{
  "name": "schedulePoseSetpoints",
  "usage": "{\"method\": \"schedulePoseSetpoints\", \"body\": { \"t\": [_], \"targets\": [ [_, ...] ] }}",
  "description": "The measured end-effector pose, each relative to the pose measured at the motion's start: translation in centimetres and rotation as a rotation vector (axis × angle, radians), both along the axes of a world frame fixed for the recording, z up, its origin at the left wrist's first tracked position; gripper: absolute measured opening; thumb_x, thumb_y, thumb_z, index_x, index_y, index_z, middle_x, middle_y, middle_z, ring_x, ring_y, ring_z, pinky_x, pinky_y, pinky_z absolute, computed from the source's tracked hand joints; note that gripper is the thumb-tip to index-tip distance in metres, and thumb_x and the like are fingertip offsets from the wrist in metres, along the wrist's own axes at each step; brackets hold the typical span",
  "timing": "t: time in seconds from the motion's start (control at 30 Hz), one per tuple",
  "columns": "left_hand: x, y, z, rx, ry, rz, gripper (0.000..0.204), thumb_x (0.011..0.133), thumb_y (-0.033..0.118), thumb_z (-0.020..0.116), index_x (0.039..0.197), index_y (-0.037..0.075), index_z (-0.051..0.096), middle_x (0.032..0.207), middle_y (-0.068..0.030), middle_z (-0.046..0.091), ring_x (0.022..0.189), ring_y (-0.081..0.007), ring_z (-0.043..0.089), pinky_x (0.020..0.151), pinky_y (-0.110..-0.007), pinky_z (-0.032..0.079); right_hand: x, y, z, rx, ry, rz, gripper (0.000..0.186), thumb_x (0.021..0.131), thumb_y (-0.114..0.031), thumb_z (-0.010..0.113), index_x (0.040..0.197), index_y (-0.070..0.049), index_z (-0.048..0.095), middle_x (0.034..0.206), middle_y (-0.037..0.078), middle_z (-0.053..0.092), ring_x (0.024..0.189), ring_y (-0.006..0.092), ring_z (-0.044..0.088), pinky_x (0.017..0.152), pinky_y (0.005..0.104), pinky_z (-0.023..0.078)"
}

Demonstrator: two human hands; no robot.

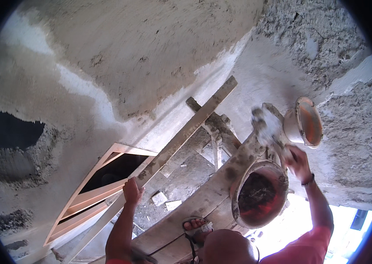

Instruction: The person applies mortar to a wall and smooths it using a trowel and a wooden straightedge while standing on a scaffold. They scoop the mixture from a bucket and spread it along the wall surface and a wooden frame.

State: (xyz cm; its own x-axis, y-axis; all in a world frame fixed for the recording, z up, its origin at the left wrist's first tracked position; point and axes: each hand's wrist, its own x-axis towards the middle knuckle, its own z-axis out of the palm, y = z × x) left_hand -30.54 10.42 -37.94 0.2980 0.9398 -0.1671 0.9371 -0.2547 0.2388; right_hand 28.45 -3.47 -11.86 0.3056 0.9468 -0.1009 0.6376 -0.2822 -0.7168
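My left hand (133, 191) is closed around the lower part of a long wooden straightedge (193, 125), which slants up to the right with mortar smears along it. On the right, my right hand (298, 163) is closed on a trowel (268, 128); its blade is smeared by motion. Just below the trowel stands a round bucket (237, 202) with a crusted rim and dark grey mortar in it. A second rounded pan (288, 126), reddish inside, lies tilted above my right hand.
Wooden scaffold planks (175, 229) run diagonally under me, a sandalled foot (193, 224) on them. Timber supports (217, 152) show beyond. At left is a slatted wooden frame (91, 196) in the wall. Plaster (151, 57) covers the wall in patches; rubble (159, 198) lies on the floor below.
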Motion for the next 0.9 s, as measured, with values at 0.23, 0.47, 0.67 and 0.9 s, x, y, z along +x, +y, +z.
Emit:
{"method": "schedulePoseSetpoints", "body": {
  "t": [0.23,0.47,0.67,0.9],
  "targets": [
    [-0.7,-0.2,-0.4,0.002,-0.035,0.028,0.067,0.064,0.024,0.081,0.118,0.004,0.046,0.106,-0.0168,0.056,0.097,-0.0344,0.055,0.083,-0.047,0.044,-3.4,-8.1,5.4,0.055,-0.642,0.167,0.02,0.066,-0.002,0.062,0.086,-0.007,0.063,0.071,0.009,0.052,0.067,0.0266,0.055,0.057,0.0365,0.045],
    [-0.5,-0.3,-1.0,0.049,0.011,0.01,0.066,0.065,0.026,0.081,0.116,0.004,0.046,0.106,-0.0161,0.056,0.098,-0.0343,0.055,0.082,-0.047,0.044,0.1,5.3,-0.9,-0.239,0.329,-0.193,0.037,0.085,-0.016,0.06,0.118,-0.003,0.047,0.069,0.011,0.057,0.062,0.0152,0.059,0.055,0.0282,0.046],
    [-0.3,0.0,-0.5,-0.022,0.036,0.034,0.067,0.065,0.028,0.081,0.117,0.004,0.046,0.104,-0.0152,0.056,0.097,-0.0334,0.055,0.081,-0.046,0.044,-0.6,16.4,-10.7,-0.194,-0.432,0.43,0.03,0.086,-0.034,0.055,0.099,-0.007,0.056,0.085,0.018,0.063,0.077,0.0398,0.061,0.068,0.048,0.049],
    [-0.2,0.1,-0.1,-0.05,0.008,0.044,0.066,0.065,0.025,0.081,0.118,0.003,0.048,0.104,-0.0161,0.057,0.095,-0.0339,0.056,0.081,-0.046,0.045,1.8,21.6,-17.6,-0.225,-0.722,0.517,0.024,0.091,-0.027,0.047,0.107,-0.01,0.054,0.095,0.02,0.061,0.079,0.0376,0.063,0.069,0.0475,0.052]
  ]
}}
